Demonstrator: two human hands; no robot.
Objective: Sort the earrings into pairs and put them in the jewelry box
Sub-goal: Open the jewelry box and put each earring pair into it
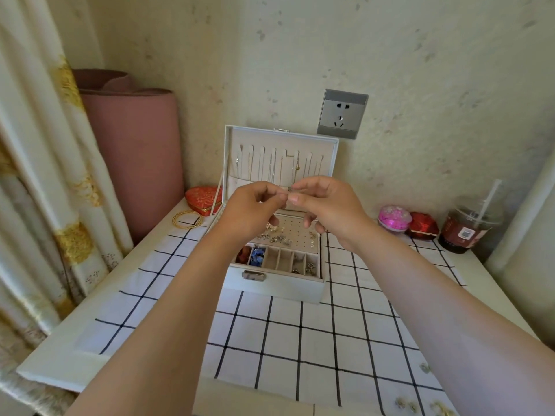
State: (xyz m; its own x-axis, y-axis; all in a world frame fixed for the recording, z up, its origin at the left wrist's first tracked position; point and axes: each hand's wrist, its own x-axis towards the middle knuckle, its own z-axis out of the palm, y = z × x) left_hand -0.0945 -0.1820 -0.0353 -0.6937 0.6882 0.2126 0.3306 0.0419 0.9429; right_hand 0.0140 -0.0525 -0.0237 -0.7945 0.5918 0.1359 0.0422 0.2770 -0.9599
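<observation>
I hold both hands up over the open box, which sits toward the back edge of the surface. My left hand and right hand meet, fingers of both pinched together on one tiny earring. More earrings lie on the box's perforated pad. I judge I'm checking or fastening it; best to keep it over the box, so a slip lands inside.

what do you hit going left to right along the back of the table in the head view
pink roll → gold bangles → red heart box → jewelry box → pink glitter ball → red gem box → iced drink cup
</observation>
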